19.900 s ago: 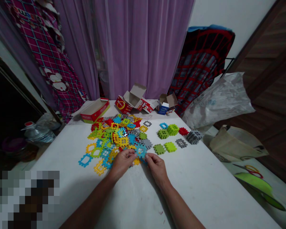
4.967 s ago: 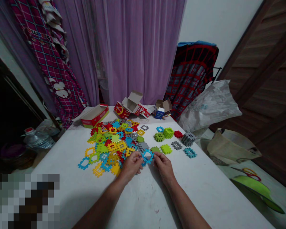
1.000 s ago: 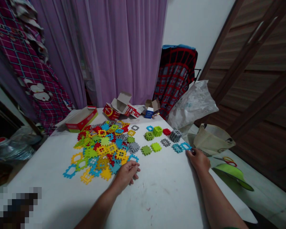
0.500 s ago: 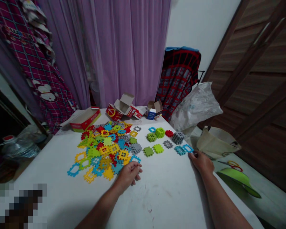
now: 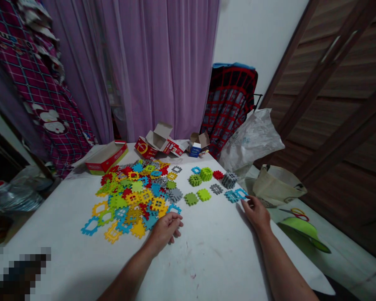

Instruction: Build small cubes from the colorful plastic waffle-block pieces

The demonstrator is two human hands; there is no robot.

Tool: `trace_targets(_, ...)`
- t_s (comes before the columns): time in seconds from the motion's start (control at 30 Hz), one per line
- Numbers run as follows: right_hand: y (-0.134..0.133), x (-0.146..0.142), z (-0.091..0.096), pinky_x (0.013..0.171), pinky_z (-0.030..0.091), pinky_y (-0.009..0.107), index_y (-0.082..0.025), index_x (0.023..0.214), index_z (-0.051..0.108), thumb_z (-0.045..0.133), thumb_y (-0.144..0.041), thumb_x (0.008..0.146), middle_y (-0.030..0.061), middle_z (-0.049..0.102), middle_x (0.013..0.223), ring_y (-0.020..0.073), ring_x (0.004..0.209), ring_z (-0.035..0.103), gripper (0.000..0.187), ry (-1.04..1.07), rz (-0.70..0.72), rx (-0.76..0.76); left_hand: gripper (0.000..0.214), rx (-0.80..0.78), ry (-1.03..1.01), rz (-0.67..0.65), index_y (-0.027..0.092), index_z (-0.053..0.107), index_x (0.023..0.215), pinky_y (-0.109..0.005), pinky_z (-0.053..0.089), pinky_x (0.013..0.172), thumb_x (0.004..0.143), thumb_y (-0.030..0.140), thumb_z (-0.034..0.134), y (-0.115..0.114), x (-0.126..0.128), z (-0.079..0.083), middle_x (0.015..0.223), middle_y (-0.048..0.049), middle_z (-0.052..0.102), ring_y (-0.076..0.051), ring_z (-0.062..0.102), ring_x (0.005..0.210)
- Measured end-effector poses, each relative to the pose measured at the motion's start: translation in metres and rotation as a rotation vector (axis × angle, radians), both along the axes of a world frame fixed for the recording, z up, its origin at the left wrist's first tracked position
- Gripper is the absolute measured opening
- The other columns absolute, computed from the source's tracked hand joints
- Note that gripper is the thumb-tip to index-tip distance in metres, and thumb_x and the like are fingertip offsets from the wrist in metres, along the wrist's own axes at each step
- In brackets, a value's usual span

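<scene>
My left hand point(image 5: 166, 228) rests on the table at the near right edge of a pile of colourful interlocking plastic tiles point(image 5: 133, 195). Its fingers are loosely bent and apart, with nothing seen in them; a blue frame tile point(image 5: 174, 209) lies just beyond. Over on the right, my right hand point(image 5: 256, 213) is open beside another blue frame tile point(image 5: 241, 193), fingertips close to its near edge; whether they touch it I cannot tell. That tile lies against a blue window tile point(image 5: 231, 196). Nearby are a grey tile stack point(image 5: 229, 180), a grey frame tile point(image 5: 216, 189) and a bright green tile point(image 5: 204, 195).
Opened red boxes point(image 5: 108, 156) and a small blue box point(image 5: 194, 149) stand along the far edge. Right of the table are a clear plastic bag point(image 5: 252, 133), a beige bag point(image 5: 277, 184), scissors point(image 5: 296, 214) and a green cap point(image 5: 303, 232).
My right hand's fingers have loosened and drawn slightly back from the blue frame tile, which lies flat. My left hand stays by the pile. The whole view has shifted a little.
</scene>
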State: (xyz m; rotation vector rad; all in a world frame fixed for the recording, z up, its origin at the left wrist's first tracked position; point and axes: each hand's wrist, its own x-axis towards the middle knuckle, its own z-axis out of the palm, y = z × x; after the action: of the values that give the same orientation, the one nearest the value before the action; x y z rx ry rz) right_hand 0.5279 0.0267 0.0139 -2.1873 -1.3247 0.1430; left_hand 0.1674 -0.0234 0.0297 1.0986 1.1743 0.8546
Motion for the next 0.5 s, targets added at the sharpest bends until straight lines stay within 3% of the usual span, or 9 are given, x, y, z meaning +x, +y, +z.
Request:
trace_targets(0.13, -0.001, -0.008, 0.002, 0.063, 0.042, 0.029, -0.023, 0.122, 0.061, 0.056, -0.064, 0.074, 0.0014, 0.072, 0.089, 0.0216, 0.081, 0.066, 0.063, -0.025, 0.054, -0.067, 0.046, 0.004, -0.012, -0.004, 0.017, 0.059, 0.092, -0.017, 0.032, 0.038, 0.067, 0.055, 0.067, 0.001, 0.0, -0.002, 0.085, -0.0036, 0.065, -0.008, 0.057, 0.055)
trace_targets(0.3, 0.001, -0.014, 0.009, 0.067, 0.043, 0.031, -0.026, 0.125, 0.059, 0.053, -0.067, 0.078, 0.0008, 0.073, 0.096, 0.0237, 0.089, 0.067, 0.063, -0.142, 0.088, -0.206, 0.048, -0.006, 0.008, 0.012, 0.017, 0.059, 0.092, -0.017, 0.032, 0.037, 0.066, 0.056, 0.067, 0.002, 0.0, -0.005, 0.084, -0.0035, 0.064, -0.009, 0.057, 0.055)
trace_targets(0.5, 0.004, -0.02, 0.013, 0.074, 0.045, 0.034, -0.025, 0.126, 0.059, 0.051, -0.068, 0.08, 0.0036, 0.073, 0.102, 0.0285, 0.099, 0.066, 0.063, -0.194, 0.077, -0.263, 0.047, 0.002, 0.007, -0.004, 0.017, 0.06, 0.093, -0.017, 0.033, 0.037, 0.068, 0.056, 0.067, 0.003, -0.001, -0.007, 0.085, -0.004, 0.065, -0.009, 0.058, 0.056)
